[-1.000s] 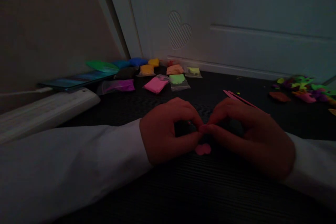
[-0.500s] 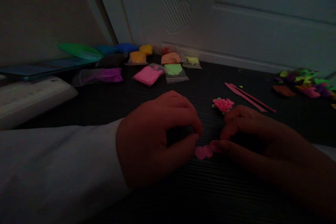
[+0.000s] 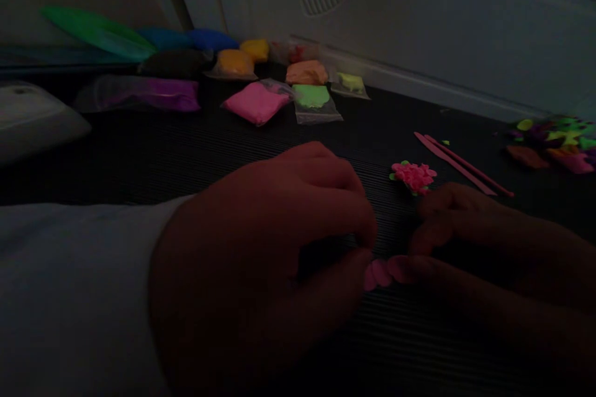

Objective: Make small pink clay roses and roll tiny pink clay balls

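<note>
The scene is very dim. Small flat pink clay discs (image 3: pixel 379 273) lie in a row on a dark ribbed mat (image 3: pixel 233 155). My left hand (image 3: pixel 265 260) is curled, its thumb and fingertips pinched at the left end of the discs. My right hand (image 3: pixel 484 254) is curled too, its thumb and forefinger pressed on the right end of the row. Just beyond my right hand sits a finished pink clay flower (image 3: pixel 413 175) with green bits under it.
Several small bags of coloured clay lie at the back: pink (image 3: pixel 256 102), green (image 3: pixel 311 99), orange (image 3: pixel 305 72), purple (image 3: pixel 153 94). Two pink modelling sticks (image 3: pixel 460 164) lie at the right, and a heap of clay shapes (image 3: pixel 554 146) at far right. A white panel (image 3: pixel 419 25) stands behind.
The view has moved closer and lower. My hands came down to the mat, a third pink disc joined the first two, and the pink flower came into sight behind my right hand.
</note>
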`<state>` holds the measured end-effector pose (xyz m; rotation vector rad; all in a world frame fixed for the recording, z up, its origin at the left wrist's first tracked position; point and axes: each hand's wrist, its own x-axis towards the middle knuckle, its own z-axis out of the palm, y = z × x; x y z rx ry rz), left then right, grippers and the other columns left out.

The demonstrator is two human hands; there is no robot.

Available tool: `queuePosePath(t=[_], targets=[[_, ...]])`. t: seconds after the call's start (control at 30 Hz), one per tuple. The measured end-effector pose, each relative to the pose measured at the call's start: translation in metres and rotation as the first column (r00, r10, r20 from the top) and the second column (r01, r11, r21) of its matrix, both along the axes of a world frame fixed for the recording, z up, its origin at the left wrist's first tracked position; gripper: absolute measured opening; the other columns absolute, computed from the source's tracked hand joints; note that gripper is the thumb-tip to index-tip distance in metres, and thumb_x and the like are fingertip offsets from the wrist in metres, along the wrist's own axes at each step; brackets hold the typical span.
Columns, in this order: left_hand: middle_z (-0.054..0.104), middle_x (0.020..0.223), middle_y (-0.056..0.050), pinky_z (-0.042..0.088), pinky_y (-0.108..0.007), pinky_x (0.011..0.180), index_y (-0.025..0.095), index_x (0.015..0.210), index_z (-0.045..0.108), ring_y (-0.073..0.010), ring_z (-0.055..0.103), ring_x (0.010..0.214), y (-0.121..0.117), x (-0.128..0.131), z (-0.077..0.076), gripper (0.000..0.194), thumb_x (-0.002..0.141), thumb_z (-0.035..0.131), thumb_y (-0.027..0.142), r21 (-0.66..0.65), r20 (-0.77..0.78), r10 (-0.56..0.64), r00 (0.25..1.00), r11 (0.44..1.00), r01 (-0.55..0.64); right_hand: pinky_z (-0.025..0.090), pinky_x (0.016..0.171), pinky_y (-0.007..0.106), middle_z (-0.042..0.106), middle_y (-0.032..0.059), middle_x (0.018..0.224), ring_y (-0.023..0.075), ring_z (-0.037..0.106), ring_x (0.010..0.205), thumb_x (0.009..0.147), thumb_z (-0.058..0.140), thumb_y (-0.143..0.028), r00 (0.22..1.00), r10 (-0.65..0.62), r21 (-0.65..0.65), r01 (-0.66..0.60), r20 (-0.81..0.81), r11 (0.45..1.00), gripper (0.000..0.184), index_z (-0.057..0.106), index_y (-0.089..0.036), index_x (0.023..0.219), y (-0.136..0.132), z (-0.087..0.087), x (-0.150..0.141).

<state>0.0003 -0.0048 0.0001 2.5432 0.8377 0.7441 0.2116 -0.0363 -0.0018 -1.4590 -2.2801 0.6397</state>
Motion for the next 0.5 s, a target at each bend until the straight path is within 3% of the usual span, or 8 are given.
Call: queuePosePath(t=[0.17, 0.2, 0.43, 0.5], targets=[[0.056, 0.082, 0.004, 0.04, -0.024, 0.056, 0.024, 0.067, 0.061, -0.0127, 0.05, 0.074, 0.001, 0.001, 0.002, 0.009, 0.065, 0.056, 0.018, 0.001, -0.013, -0.015, 1.0, 1.0, 0.016, 0.049, 0.054, 0.02, 0.055, -0.0059, 0.082, 0.0117, 0.054, 0.077, 0.069, 0.059, -0.038, 0.999, -0.049, 0.085, 0.047, 0.022, 0.995, 0.004, 0.058, -0.034, 0.071, -0.008, -0.003, -0.001], [0.056, 0.081, 0.004, 0.04, -0.023, 0.056, 0.024, 0.067, 0.062, -0.0123, 0.05, 0.074, 0.001, 0.001, 0.002, 0.008, 0.065, 0.056, 0.018, 0.0, -0.015, -0.011, 1.0, 1.0, 0.011, 0.049, 0.054, 0.021, 0.054, -0.0058, 0.082, 0.0117, 0.054, 0.076, 0.069, 0.058, -0.04, 0.998, -0.047, 0.025, 0.046, 0.036, 0.999, 0.006, 0.057, -0.034, 0.07, -0.009, -0.003, -0.002], [0.056, 0.081, 0.004, 0.039, -0.023, 0.056, 0.023, 0.066, 0.062, -0.0118, 0.051, 0.073, 0.0, 0.0, 0.002, 0.01, 0.068, 0.053, 0.018, 0.001, -0.009, -0.017, 1.0, 1.0, 0.017, 0.051, 0.057, 0.023, 0.053, -0.0064, 0.082, 0.0109, 0.053, 0.074, 0.074, 0.053, -0.037, 0.988, -0.107, 0.042, 0.103, 0.111, 0.994, 0.004, 0.056, -0.034, 0.072, -0.008, 0.0, -0.006], [0.056, 0.081, 0.004, 0.039, -0.023, 0.056, 0.024, 0.067, 0.062, -0.0114, 0.05, 0.073, -0.001, 0.0, 0.002, 0.012, 0.067, 0.052, 0.017, 0.002, -0.039, -0.03, 0.999, 1.0, 0.031, 0.05, 0.05, 0.022, 0.053, -0.0052, 0.08, 0.0108, 0.053, 0.069, 0.073, 0.053, -0.039, 0.994, -0.018, 0.005, 0.018, 0.111, 1.0, 0.006, 0.055, -0.033, 0.072, -0.006, -0.001, -0.002]])
